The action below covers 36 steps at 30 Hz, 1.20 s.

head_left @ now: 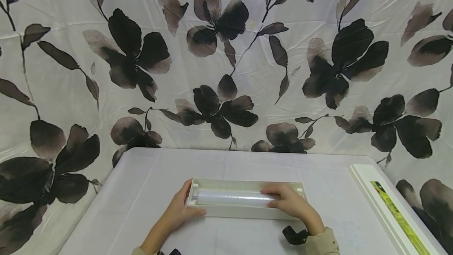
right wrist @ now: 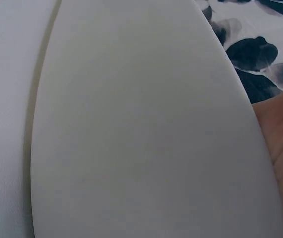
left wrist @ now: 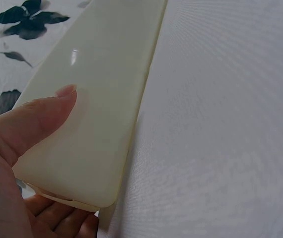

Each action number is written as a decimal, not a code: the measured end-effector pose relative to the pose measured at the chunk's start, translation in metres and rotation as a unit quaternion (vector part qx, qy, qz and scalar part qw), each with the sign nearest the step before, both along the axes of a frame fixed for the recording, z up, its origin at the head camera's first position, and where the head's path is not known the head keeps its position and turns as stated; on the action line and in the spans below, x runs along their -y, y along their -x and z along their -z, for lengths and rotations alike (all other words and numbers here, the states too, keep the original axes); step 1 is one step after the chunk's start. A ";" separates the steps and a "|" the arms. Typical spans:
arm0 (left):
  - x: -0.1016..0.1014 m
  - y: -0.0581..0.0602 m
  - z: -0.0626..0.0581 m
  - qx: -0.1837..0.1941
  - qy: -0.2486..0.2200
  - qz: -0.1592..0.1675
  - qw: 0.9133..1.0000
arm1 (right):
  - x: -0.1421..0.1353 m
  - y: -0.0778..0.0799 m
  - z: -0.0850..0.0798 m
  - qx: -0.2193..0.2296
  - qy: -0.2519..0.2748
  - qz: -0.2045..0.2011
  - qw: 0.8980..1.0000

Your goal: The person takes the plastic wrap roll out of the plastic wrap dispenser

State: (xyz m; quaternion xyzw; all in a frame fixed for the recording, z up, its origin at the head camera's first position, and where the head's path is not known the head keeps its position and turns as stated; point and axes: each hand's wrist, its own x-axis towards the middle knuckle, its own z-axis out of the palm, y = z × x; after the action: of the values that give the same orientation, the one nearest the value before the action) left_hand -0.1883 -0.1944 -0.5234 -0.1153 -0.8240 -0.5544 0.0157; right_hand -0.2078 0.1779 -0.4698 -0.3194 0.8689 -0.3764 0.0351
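A long cream plastic box lies lengthwise across the white table, its top uncovered. Inside it sits a shiny roll of cling film. My left hand grips the box's left end; in the left wrist view the thumb lies along the front wall and the fingers curl under the end. With thumb and fingers on either side, my right hand pinches the roll near its right end. The box wall fills most of the right wrist view, hiding the right fingertips there.
A long white lid with a yellow-green label lies along the table's right edge. Behind the white table hangs a floral cloth. A black strap piece shows by the right wrist.
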 end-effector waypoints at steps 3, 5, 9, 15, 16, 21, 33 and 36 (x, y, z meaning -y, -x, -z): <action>-0.001 0.000 -0.001 0.001 -0.002 0.001 1.000 | -0.001 0.001 0.000 -0.002 -0.004 0.000 1.000; -0.001 0.000 -0.001 0.006 -0.004 0.001 1.000 | -0.001 0.002 0.001 0.002 -0.006 0.003 1.000; -0.001 0.001 -0.002 0.008 -0.004 -0.001 1.000 | 0.000 0.003 0.000 0.003 -0.007 0.004 1.000; -0.001 0.000 0.000 0.005 0.000 -0.005 1.000 | 0.000 0.003 -0.001 0.001 -0.008 0.006 1.000; -0.001 0.000 0.001 0.006 0.000 -0.005 1.000 | 0.000 0.002 -0.002 0.000 -0.009 0.005 1.000; -0.001 0.000 0.001 0.009 -0.002 0.000 1.000 | 0.000 0.001 -0.004 -0.006 -0.010 0.002 1.000; 0.000 -0.001 0.000 0.003 -0.004 0.009 1.000 | -0.003 0.000 -0.018 -0.026 0.004 -0.008 1.000; 0.000 0.000 0.000 0.003 -0.006 0.010 1.000 | -0.003 -0.001 -0.020 -0.024 0.000 0.000 1.000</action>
State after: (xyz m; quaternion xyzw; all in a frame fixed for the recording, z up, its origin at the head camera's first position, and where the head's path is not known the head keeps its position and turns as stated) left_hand -0.1881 -0.1947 -0.5238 -0.1218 -0.8196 -0.5598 0.0080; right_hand -0.2067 0.1812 -0.4496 -0.3284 0.8696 -0.3684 0.0139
